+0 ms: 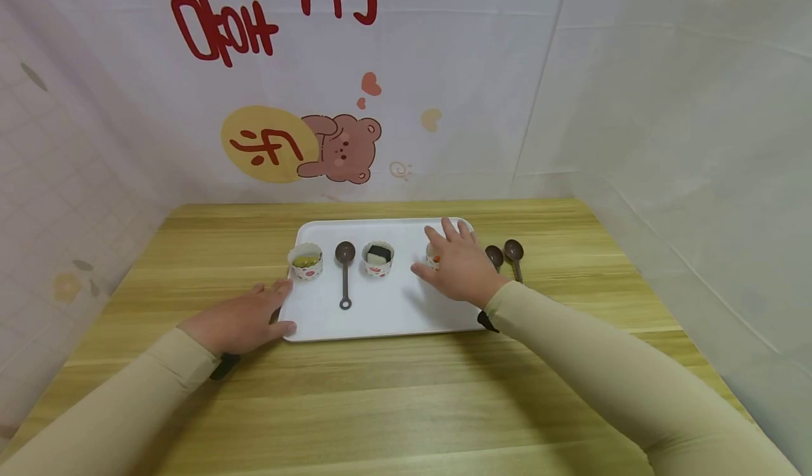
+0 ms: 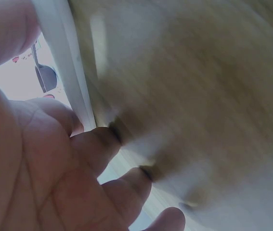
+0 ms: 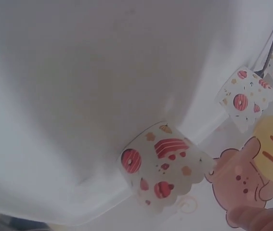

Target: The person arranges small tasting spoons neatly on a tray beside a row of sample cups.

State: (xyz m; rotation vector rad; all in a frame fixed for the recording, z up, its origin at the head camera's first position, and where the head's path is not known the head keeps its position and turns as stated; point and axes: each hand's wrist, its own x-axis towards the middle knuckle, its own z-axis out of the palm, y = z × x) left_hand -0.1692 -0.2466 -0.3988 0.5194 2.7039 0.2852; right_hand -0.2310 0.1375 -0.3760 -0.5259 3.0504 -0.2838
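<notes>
A white tray (image 1: 406,314) holds three printed paper cups and a brown spoon (image 1: 345,254). The left cup (image 1: 306,271) has yellow-green pieces in it; the middle cup (image 1: 378,270) holds a dark and white block. My left hand (image 1: 244,317) lies at the tray's left edge, thumb by the near corner, fingers loosely extended along the rim. Over the right part of the tray, my right hand (image 1: 459,264) spreads its fingers above the right cup (image 3: 162,166), which has orange-red bits and is partly covered in the head view. The right wrist view shows a gap between this cup and the visible finger.
Two more brown spoons, one nearer (image 1: 494,256) and one farther out (image 1: 514,250), lie right of the tray on the wood-grain table (image 1: 380,405). A white backdrop with a printed bear (image 1: 342,150) stands behind, and pale sheets close both sides.
</notes>
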